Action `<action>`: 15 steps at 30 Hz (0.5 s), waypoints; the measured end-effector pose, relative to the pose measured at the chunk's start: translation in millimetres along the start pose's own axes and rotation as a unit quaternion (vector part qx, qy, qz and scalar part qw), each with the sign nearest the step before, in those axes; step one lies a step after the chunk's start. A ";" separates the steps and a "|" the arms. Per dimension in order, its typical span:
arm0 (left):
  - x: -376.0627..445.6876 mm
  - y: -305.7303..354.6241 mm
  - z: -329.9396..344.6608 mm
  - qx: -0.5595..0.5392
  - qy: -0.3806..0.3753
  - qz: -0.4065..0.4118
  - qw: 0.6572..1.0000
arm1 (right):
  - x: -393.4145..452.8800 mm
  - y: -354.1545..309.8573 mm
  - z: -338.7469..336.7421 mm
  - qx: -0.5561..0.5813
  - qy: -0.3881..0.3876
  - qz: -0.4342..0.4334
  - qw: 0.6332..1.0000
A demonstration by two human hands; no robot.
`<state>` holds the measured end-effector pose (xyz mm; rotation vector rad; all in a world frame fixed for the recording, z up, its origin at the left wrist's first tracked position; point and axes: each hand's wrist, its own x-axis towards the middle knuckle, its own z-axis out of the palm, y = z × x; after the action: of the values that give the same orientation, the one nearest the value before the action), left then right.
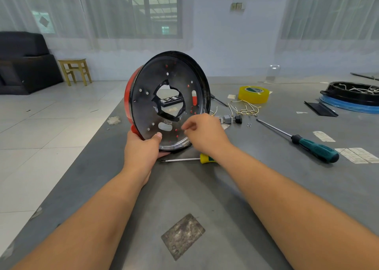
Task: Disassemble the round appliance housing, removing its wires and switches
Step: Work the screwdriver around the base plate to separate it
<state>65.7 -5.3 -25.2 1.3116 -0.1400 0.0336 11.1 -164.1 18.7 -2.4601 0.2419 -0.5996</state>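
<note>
- While the round housing (168, 99) is standing on edge on the grey surface (205, 198), black inner face toward the camera and red shell behind, the left hand (141, 150) is gripping its lower rim, thumb lying over the black face.
- Right hand (202, 131) is hovering at the lower right of the housing, fingers curled with thumb and forefinger pinched together; whether anything is between them is too small to tell.
- A yellow-handled screwdriver (206, 158) is lying just under the right wrist.
- Right of the housing, loose wires (245, 108) and small switches (230, 119) are lying near a yellow tape roll (253, 94).
- A green-handled screwdriver (313, 148) is resting farther right.
</note>
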 end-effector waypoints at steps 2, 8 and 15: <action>-0.1 0.9 0.2 0.001 0.000 0.001 1.000 | 3.7 18.3 -17.9 0.013 0.018 0.022 1.000; 0.3 1.5 1.0 0.004 0.003 -0.006 1.000 | 6.4 102.3 -73.3 0.039 0.090 0.138 0.986; 2.0 -0.1 0.1 -0.004 0.005 -0.011 1.000 | 16.4 166.7 -88.9 -0.034 0.116 0.215 0.969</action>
<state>67.6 -5.5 -25.0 1.3049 -0.1170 0.0208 -22.1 -348.8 -8.5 -2.2923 0.8751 -0.6898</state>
